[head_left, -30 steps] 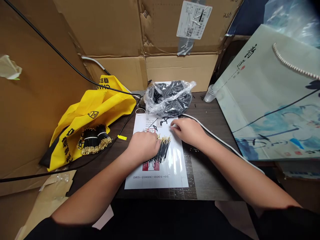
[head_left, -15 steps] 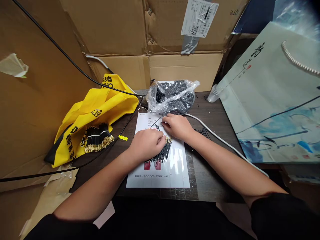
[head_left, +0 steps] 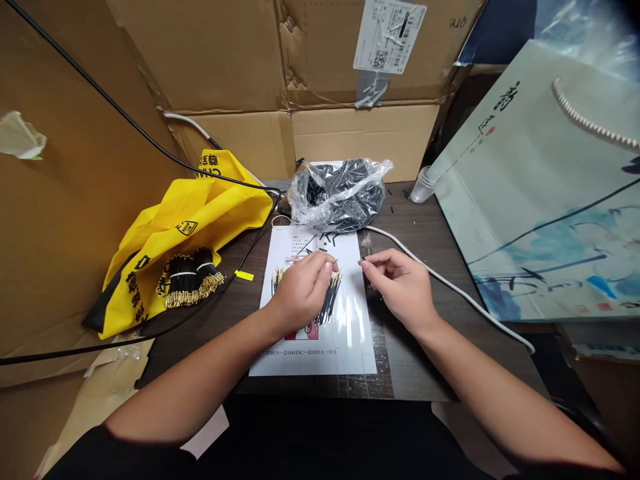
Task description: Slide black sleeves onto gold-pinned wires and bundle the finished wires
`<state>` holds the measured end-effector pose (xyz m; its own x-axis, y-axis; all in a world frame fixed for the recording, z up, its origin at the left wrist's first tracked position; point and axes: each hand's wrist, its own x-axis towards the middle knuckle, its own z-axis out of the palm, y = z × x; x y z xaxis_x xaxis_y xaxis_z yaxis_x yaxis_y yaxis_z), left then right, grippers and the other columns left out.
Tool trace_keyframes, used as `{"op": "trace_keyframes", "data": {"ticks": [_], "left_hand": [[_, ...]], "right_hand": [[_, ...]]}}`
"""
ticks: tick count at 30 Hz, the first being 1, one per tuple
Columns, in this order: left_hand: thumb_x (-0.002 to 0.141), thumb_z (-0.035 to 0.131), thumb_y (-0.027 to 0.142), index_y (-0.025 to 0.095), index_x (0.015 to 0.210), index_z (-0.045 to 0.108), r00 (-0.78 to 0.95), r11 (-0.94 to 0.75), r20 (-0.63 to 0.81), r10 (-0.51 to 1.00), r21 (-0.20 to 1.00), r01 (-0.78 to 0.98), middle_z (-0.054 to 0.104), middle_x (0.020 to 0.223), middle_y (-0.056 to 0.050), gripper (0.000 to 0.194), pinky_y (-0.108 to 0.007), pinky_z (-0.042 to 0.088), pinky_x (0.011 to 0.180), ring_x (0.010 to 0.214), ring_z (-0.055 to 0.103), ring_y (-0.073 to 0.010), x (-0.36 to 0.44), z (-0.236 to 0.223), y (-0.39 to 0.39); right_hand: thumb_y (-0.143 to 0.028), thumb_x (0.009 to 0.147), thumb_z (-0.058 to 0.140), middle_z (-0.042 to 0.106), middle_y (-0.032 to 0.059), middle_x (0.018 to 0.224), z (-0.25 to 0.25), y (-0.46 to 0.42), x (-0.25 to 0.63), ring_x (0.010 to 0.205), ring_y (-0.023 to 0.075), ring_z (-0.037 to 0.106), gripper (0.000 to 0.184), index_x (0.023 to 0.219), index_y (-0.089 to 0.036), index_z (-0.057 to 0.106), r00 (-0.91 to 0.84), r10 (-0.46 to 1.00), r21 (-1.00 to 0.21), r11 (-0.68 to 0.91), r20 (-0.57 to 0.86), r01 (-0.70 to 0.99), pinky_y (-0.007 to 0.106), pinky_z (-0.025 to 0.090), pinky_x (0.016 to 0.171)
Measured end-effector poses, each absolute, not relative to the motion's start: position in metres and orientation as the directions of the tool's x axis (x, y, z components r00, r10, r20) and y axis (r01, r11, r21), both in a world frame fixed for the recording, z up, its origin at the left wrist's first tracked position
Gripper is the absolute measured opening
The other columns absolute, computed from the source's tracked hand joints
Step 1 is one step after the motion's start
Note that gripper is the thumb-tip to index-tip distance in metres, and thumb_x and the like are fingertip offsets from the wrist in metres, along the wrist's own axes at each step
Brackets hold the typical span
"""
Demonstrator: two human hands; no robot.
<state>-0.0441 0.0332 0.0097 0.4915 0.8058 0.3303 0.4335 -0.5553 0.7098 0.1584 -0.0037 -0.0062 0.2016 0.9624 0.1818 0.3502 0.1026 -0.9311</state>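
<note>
My left hand [head_left: 305, 288] is closed in a pinch above the printed sheet [head_left: 357, 333]; a thin tip pokes out by its fingertips, too small to name for certain. Under and beside it lie black wires with gold ends [head_left: 330, 298], partly hidden by the hand. To the right, just past the sheet's edge, my right hand [head_left: 400, 283] pinches a small black piece [head_left: 361, 261] between thumb and forefinger. Several short black pieces [head_left: 327, 239] are scattered on the upper part of the sheet, below a clear plastic bag [head_left: 340, 193] filled with black pieces.
Two banded bundles of gold-ended wires [head_left: 193, 277] rest on a yellow bag [head_left: 195, 207] at left. A white cable [head_left: 450, 287] crosses the table at right, near a clear plastic cup [head_left: 423, 187] and a large paper bag [head_left: 540, 220]. Cardboard [head_left: 365, 137] walls the back.
My right hand has moved from the top of the sheet to the right and nearer me, with a small black piece in its fingers. My left hand has turned slightly, its fingertips further up.
</note>
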Motion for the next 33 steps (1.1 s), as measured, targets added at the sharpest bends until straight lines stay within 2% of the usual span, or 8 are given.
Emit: {"op": "trace_keyframes", "data": {"ticks": [2, 5, 11, 16, 26, 33], "left_hand": [[0.1, 0.041, 0.022, 0.018, 0.097, 0.062, 0.529, -0.578, 0.331, 0.781, 0.704, 0.412, 0.067, 0.093, -0.004, 0.021, -0.029, 0.044, 0.083, 0.089, 0.06, -0.015, -0.041, 0.006, 0.033], [0.098, 0.05, 0.024, 0.02, 0.102, 0.066, 0.54, -0.566, 0.307, 0.784, 0.71, 0.419, 0.072, 0.093, -0.002, 0.017, -0.028, 0.046, 0.08, 0.086, 0.064, -0.0146, -0.04, 0.003, 0.033], [0.095, 0.057, 0.029, 0.022, 0.101, 0.072, 0.541, -0.562, 0.302, 0.785, 0.715, 0.416, 0.076, 0.093, 0.0, 0.017, -0.027, 0.049, 0.078, 0.081, 0.068, -0.0134, -0.041, 0.003, 0.032], [0.095, 0.058, 0.029, 0.021, 0.097, 0.072, 0.533, -0.588, 0.332, 0.778, 0.683, 0.434, 0.075, 0.084, 0.0, 0.016, -0.026, 0.049, 0.073, 0.075, 0.067, -0.0135, -0.04, 0.002, 0.031], [0.094, 0.059, 0.026, 0.021, 0.098, 0.071, 0.542, -0.638, 0.39, 0.744, 0.656, 0.403, 0.076, 0.093, 0.001, 0.014, -0.026, 0.05, 0.079, 0.083, 0.07, -0.0136, -0.04, 0.0, 0.031], [0.094, 0.058, 0.026, 0.02, 0.097, 0.071, 0.555, -0.648, 0.388, 0.735, 0.644, 0.408, 0.076, 0.091, 0.0, 0.015, -0.028, 0.051, 0.078, 0.081, 0.07, -0.0144, -0.041, 0.0, 0.032]], "right_hand": [[-0.033, 0.083, 0.071, 0.064, -0.0015, 0.069, -0.008, -0.006, 0.155, 0.052, 0.0096, 0.051, 0.02, 0.098, -0.02, 0.069, 0.218, 0.958, -0.957, 0.127, 0.186, 0.259, 0.026, 0.042, 0.051], [-0.033, 0.085, 0.07, 0.07, 0.0029, 0.09, -0.011, -0.008, 0.148, 0.054, 0.0096, 0.054, 0.033, 0.116, -0.023, 0.066, 0.195, 0.962, -0.975, 0.164, 0.192, 0.148, 0.027, 0.046, 0.05], [-0.032, 0.085, 0.071, 0.075, 0.0057, 0.093, -0.018, -0.011, 0.143, 0.065, 0.0145, 0.066, 0.019, 0.101, -0.023, 0.069, 0.229, 0.948, -0.975, 0.209, 0.222, 0.08, 0.028, 0.054, 0.054], [-0.03, 0.084, 0.071, 0.077, 0.0048, 0.09, -0.02, -0.013, 0.142, 0.054, 0.0121, 0.063, 0.015, 0.096, -0.022, 0.068, 0.194, 0.957, -0.976, 0.211, 0.216, 0.048, 0.028, 0.055, 0.053], [-0.027, 0.083, 0.072, 0.077, 0.0049, 0.089, -0.02, -0.013, 0.143, 0.056, 0.0129, 0.065, 0.014, 0.096, -0.021, 0.072, 0.199, 0.948, -0.967, 0.229, 0.248, 0.113, 0.029, 0.056, 0.054], [-0.026, 0.084, 0.072, 0.077, 0.0053, 0.093, -0.021, -0.013, 0.14, 0.06, 0.0136, 0.067, 0.014, 0.097, -0.022, 0.071, 0.224, 0.948, -0.974, 0.226, 0.227, 0.03, 0.029, 0.057, 0.053]]}}
